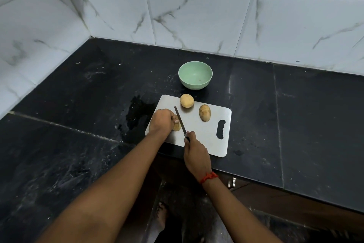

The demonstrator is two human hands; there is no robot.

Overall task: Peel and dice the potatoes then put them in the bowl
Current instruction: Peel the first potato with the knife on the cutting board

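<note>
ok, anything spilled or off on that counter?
Yes: a wet patch on the black counter just left of the cutting board, beside the left hand. The board sits askew. The bowl is upright.

Matt brushed-metal cutting board (204,134) on a glossy black stone table (295,124); smooth matt bowl (195,75); shiny marbled tiles (197,16).

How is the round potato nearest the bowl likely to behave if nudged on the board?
The round potato is nearly ball-shaped and stands free, so it would probably roll. The cutting board looks smooth and metallic, offering little grip. It would likely feel firm, not floppy.
</note>
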